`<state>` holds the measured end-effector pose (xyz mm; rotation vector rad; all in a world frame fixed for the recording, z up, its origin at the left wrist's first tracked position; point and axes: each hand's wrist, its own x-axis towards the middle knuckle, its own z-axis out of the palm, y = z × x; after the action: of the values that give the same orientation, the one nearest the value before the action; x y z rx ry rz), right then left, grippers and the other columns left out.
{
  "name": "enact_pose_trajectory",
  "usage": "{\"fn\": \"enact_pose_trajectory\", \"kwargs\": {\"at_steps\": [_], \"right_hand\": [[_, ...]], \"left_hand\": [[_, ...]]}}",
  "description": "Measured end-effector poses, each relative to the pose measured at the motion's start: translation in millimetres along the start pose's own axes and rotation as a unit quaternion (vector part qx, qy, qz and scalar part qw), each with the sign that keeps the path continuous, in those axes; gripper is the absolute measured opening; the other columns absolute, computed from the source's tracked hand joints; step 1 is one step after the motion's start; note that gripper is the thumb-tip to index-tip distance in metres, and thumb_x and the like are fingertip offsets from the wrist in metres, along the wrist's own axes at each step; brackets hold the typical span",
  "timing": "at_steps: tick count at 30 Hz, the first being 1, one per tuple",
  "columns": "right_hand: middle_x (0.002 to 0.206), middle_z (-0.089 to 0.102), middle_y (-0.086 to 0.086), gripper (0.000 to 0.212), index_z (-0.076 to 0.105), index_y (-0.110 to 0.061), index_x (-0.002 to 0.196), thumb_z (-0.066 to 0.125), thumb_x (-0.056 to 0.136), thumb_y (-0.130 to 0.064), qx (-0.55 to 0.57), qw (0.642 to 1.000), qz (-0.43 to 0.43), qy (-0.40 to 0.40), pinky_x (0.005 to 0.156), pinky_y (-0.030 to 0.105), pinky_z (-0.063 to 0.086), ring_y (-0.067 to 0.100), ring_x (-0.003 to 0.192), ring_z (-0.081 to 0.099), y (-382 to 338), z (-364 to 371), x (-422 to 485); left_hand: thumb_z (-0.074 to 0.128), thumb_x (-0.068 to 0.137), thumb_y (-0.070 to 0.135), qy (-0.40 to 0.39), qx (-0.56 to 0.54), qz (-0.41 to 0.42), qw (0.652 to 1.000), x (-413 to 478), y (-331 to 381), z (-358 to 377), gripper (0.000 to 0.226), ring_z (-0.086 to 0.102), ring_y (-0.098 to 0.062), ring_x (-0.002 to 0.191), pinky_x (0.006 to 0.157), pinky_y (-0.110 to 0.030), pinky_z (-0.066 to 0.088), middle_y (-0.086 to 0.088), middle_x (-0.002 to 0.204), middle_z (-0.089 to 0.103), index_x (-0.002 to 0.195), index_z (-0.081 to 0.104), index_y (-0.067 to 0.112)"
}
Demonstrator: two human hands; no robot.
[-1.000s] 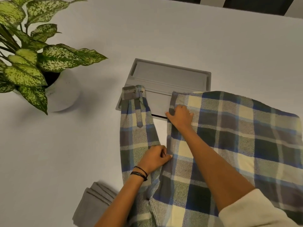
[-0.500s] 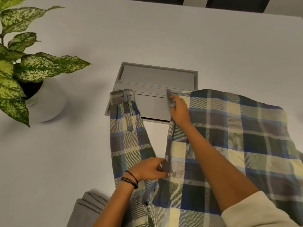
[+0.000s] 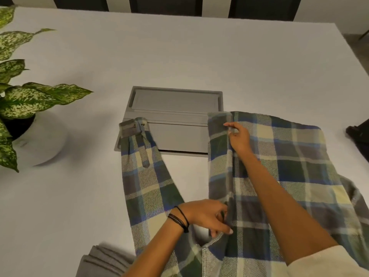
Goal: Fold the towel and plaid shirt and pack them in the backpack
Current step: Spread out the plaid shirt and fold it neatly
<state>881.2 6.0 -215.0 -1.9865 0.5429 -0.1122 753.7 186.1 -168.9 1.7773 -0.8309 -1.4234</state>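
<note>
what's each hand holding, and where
Blue-green plaid shirt: right hand pinches its folded edge at the far end, left hand grips it at the near end.

A wide white table [image 3: 199,56] fills most of the view. At its left side stands a leafy plant [image 3: 40,96] with green, cream-speckled leaves, in a round white pot [image 3: 42,140]. Near the middle of the table a flat gray rectangular box [image 3: 175,108] is set into the tabletop, lid closed. Beyond the far edge, dark chair backs [image 3: 165,6] stand against a pale wall.
</note>
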Motion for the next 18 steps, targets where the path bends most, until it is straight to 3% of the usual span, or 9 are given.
{"fn": "enact_pose_trajectory", "kwargs": {"at_steps": [3,7,9,13,18], "right_hand": [[0.129,0.054,0.006,0.034,0.061,-0.013,0.118,0.043,0.093,0.002,0.005,1.000,0.025,0.014,0.083,0.029,0.050,0.026,0.110,0.054,8.1,-17.4,3.7],[0.133,0.051,0.007,0.033,0.062,-0.014,0.117,0.044,0.094,0.001,0.037,0.998,0.043,0.022,0.071,0.018,0.050,0.021,0.112,0.052,20.5,-35.3,11.3],[0.133,0.050,0.007,0.032,0.062,-0.014,0.117,0.045,0.094,0.001,0.043,0.998,0.049,0.026,0.067,0.016,0.049,0.021,0.110,0.052,26.8,-44.0,14.5],[0.132,0.052,0.008,0.033,0.063,-0.013,0.115,0.045,0.093,0.003,0.040,0.997,0.058,0.039,0.080,0.031,0.053,0.021,0.108,0.053,39.5,-54.4,20.2],[0.129,0.055,0.009,0.031,0.064,-0.011,0.114,0.047,0.092,0.003,0.028,0.996,0.071,0.047,0.097,0.045,0.047,0.029,0.118,0.051,59.0,-61.8,28.2]], "left_hand": [[0.059,0.090,0.024,0.005,0.025,0.014,1.000,21.4,8.5,8.9,0.033,0.056,-0.010,0.057,0.058,-0.013,0.045,-0.024,0.087,0.068,0.106,0.051,-0.004],[0.061,0.089,0.027,0.032,0.071,0.048,0.996,45.2,20.8,19.1,0.035,0.049,-0.021,0.062,0.048,-0.017,0.036,-0.029,0.084,0.061,0.097,0.052,-0.005],[0.062,0.088,0.027,0.045,0.097,0.058,0.993,54.9,25.9,24.2,0.035,0.045,-0.022,0.062,0.050,-0.023,0.034,-0.024,0.079,0.057,0.099,0.051,-0.004],[0.063,0.088,0.026,0.056,0.126,0.069,0.988,68.2,31.4,32.0,0.034,0.041,-0.017,0.060,0.050,-0.024,0.031,-0.004,0.076,0.046,0.101,0.049,-0.001],[0.063,0.088,0.021,0.064,0.095,0.075,0.991,81.1,30.9,41.4,0.031,0.047,-0.023,0.071,0.052,-0.025,0.033,-0.012,0.081,0.051,0.102,0.047,-0.001]]}}
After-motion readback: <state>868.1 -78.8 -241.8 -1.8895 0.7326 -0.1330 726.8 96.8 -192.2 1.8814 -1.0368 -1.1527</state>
